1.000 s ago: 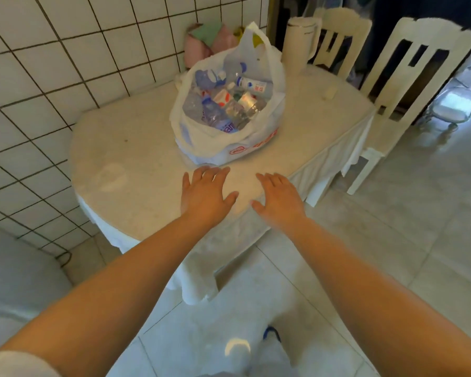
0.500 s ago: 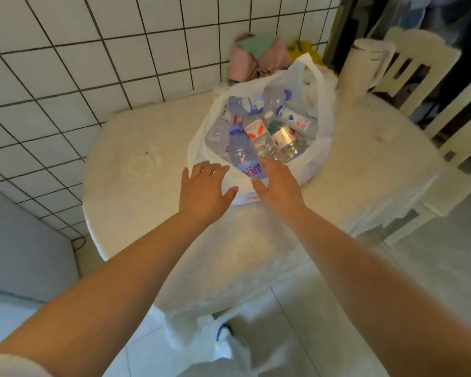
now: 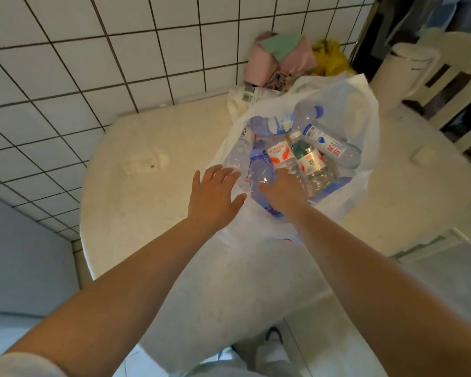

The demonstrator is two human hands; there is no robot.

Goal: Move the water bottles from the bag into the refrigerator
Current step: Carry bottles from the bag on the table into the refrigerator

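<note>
The bag (image 3: 362, 126) stands open on the table (image 3: 136, 191) and contains the water bottles (image 3: 297, 153), which lie piled at varied angles. The right hand (image 3: 280, 190) reaches inside the bag mouth; its fingers rest on a bottle (image 3: 260, 170), but whether they grasp it cannot be told. The left hand (image 3: 215, 197) hovers just beside the bag's near-left edge, fingers spread and released. A jug (image 3: 403, 69) stands beyond the bag.

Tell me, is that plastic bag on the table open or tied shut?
Open. The white plastic bag gapes at its top, showing water bottles piled inside, and the right hand reaches in.
</note>
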